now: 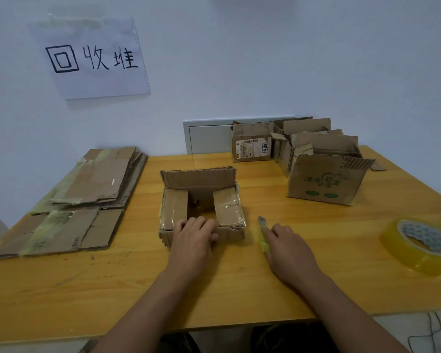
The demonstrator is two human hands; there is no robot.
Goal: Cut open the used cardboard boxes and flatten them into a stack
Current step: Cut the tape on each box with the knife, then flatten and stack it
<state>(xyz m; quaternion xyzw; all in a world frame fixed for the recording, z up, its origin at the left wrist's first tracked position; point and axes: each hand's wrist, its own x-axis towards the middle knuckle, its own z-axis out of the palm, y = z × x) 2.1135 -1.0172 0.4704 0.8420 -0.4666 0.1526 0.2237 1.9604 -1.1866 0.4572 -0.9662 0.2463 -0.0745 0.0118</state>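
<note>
The left hand (194, 233) has its fingers curled over the near wall of a small open cardboard box (201, 205), gripping that ragged corrugated edge; the box sits near the middle of the wooden table (138, 284), its two side flaps folded inward and glossy with old tape, its far flap standing up. The right hand (287, 247) lies just beside the box, fingers closed round a yellow-green utility knife (263, 234), forefinger laid along its back, the short grey blade pointing away toward the far edge; both forearms reach in bare from the near edge. At the left edge lies a stack of flattened boxes (87, 200), brown sheets streaked with pale tape. Toward the far right corner stands a cluster of opened cartons (323, 174), the nearest printed in green. A roll of clear yellowish tape (420, 245) lies flat at the right edge. The tabletop is warm, smooth-grained wood; behind it a pale wall carries a handwritten paper sign (92, 58).
</note>
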